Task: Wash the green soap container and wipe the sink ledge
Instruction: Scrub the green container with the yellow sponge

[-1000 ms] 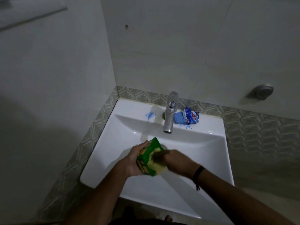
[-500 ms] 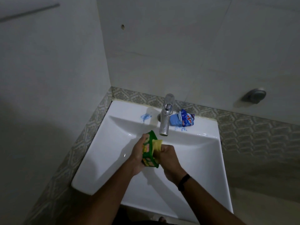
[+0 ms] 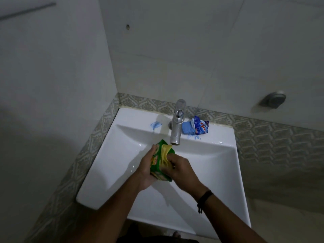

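I hold the green soap container (image 3: 157, 170) tilted on its side over the white sink basin (image 3: 206, 165), just below the chrome tap (image 3: 177, 128). My left hand (image 3: 147, 169) grips its left side. My right hand (image 3: 182, 170) presses a yellow sponge or cloth (image 3: 164, 154) into the container's open face. The back sink ledge (image 3: 136, 118) carries a blue smear (image 3: 155, 125) left of the tap and blue streaks to its right.
A blue soap bar in a torn blue wrapper (image 3: 195, 128) lies on the ledge right of the tap. Patterned tile borders the sink on the left and back. A round metal fitting (image 3: 273, 100) sticks out of the right wall. Walls stand close on both sides.
Both hands and the container moved up toward the tap. The container turned more on edge, and my right hand shifted from its top face to its right side with the yellow piece.
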Tool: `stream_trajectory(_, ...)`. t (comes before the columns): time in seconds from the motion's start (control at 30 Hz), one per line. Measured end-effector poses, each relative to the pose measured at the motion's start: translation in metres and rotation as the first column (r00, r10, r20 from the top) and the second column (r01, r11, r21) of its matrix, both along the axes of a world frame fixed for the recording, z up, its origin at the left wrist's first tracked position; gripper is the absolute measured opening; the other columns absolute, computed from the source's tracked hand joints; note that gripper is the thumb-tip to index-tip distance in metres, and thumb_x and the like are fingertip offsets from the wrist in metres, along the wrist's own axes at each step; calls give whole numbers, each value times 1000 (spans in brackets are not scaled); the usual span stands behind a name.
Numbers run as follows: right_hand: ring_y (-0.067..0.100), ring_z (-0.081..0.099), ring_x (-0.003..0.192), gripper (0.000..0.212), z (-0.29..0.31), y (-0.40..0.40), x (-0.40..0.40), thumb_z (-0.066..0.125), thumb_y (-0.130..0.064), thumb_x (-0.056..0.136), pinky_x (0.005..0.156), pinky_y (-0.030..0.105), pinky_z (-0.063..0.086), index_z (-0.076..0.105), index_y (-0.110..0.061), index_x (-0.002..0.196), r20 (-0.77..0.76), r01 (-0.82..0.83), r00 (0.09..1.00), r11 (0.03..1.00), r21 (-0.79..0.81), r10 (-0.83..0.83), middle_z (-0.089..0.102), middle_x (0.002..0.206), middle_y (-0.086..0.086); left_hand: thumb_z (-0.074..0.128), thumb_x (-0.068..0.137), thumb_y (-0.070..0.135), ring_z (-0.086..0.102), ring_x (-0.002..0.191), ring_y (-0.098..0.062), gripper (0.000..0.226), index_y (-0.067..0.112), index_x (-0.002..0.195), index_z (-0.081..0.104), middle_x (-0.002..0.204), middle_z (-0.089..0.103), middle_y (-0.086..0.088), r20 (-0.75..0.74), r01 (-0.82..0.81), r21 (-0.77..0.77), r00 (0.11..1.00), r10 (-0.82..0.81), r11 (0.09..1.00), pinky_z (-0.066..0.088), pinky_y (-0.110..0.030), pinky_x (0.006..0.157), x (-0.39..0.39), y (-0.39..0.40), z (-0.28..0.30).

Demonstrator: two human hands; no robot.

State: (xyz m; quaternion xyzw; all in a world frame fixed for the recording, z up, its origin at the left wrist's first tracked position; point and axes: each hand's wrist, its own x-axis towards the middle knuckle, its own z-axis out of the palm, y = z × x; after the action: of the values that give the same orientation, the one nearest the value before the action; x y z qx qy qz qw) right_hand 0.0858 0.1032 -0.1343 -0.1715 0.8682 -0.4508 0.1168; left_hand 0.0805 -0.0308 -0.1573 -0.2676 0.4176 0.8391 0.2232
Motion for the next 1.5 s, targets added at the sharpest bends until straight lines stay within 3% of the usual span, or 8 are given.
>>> stream_trajectory(0.23, 31, 58, 60, 5, 3, -7, -22, 67, -3, 74, 47, 34, 46, 64, -7, 76, -484, 227, 875, 883, 410, 0, 62, 69, 13, 39, 95, 54, 64, 93, -28, 51, 15, 107, 69, 95, 75, -13, 40, 117, 98, 992, -122, 988, 51, -40, 76, 6, 13, 12)
stream_trajectory(0.37, 26, 54, 65, 9, 0, -8, -14, 74, -4, 71, 47, 31, 41, 68, -7, 77, -490, 338, 867, 823, 456, -85, 59, 71, 11, 38, 97, 52, 65, 93, -26, 50, 17, 112, 69, 101, 74, -12, 6, 154, 64, 988, -155, 986, 51, -39, 77, 5, 7, 13)
stream_trajectory(0.57, 20, 52, 58, 12, 0, 5, 11, 61, 2, 72, 52, 19, 32, 67, -9, 72, -215, -145, 952, 937, 318, 220, 66, 70, 9, 46, 91, 54, 66, 83, -27, 49, 12, 101, 70, 89, 74, -12, 82, 87, 50, 992, -91, 995, 52, -38, 71, 14, 5, -7)
stream_trajectory(0.97, 25, 61, 57, 11, -13, 7, 2, 63, -7, 71, 53, 18, 33, 73, -10, 73, -278, -61, 950, 957, 283, 143, 70, 69, 8, 45, 93, 53, 63, 81, -26, 47, 13, 93, 70, 85, 71, -13, 105, 155, 7, 982, -155, 988, 50, -37, 73, 12, 5, -7)
stream_trajectory(1.13, 25, 62, 71, 13, -24, 6, -15, 61, -22, 86, 61, 35, 50, 68, -11, 85, -303, 307, 934, 859, 408, -190, 67, 80, 7, 42, 95, 55, 63, 92, -29, 52, 13, 109, 69, 101, 70, -16, 105, 229, -29, 969, -225, 973, 51, -38, 77, 8, 12, -6)
stream_trajectory(1.3, 30, 61, 59, 21, -19, 2, -3, 64, -13, 82, 53, 35, 49, 65, 1, 67, 197, 375, 903, 925, 68, -381, 66, 65, 16, 43, 94, 55, 64, 91, -26, 49, 16, 107, 70, 104, 71, -12, 45, 184, -98, 983, -180, 978, 50, -38, 85, 2, 12, -10)
stream_trajectory(1.43, 15, 46, 35, 16, 0, -4, -9, 59, 8, 83, 44, 23, 44, 56, 2, 68, 881, 928, 341, 268, -260, -327, 50, 55, 13, 40, 96, 55, 66, 91, -23, 49, 17, 103, 71, 102, 72, -10, -16, 214, -191, 975, -221, 958, 50, -33, 82, 6, 24, -19)
stream_trajectory(1.5, 15, 50, 34, 11, 5, -10, -5, 54, 7, 86, 55, 32, 51, 61, 4, 78, 918, 928, 340, 233, -292, -205, 54, 61, 16, 40, 95, 53, 67, 86, -21, 48, 18, 96, 72, 96, 72, -10, -64, 183, -226, 977, -202, 957, 50, -32, 80, 5, 24, -20)
